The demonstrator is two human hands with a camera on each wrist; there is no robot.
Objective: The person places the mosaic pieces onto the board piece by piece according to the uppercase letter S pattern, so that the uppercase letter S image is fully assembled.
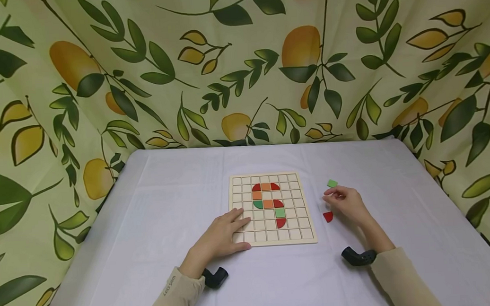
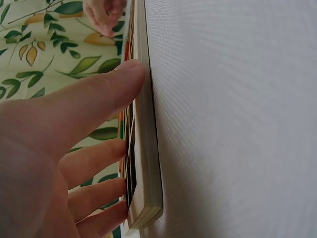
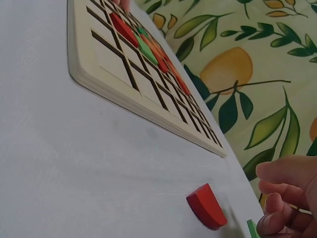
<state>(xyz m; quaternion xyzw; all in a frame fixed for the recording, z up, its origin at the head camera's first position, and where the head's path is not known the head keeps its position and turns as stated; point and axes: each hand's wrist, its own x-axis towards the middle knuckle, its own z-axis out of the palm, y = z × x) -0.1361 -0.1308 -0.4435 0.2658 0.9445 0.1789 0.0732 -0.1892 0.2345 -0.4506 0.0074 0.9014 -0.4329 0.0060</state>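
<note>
A light wooden grid board [image 1: 295, 237] lies on the table. Red, orange and green pieces on it form a curving line, with a red quarter-round piece [image 1: 281, 223] at its lower end. My left hand [image 1: 222, 233] rests on the board's left side, fingers spread, thumb [image 2: 106, 91] at the near edge. Right of the board, my right hand [image 1: 347, 205] hovers with loosely bent fingers; no piece shows between them. Its fingertips are just below a green square piece [image 1: 332, 183], partly hidden in the right wrist view. A loose red quarter-round piece [image 3: 207, 207] lies nearer me.
A white cloth covers the table [image 1: 166, 187]. Leaf-and-fruit patterned curtain [image 1: 239, 77] hangs behind it and along both sides. Black devices [image 1: 359, 256] are strapped at both wrists, by the sleeve cuffs.
</note>
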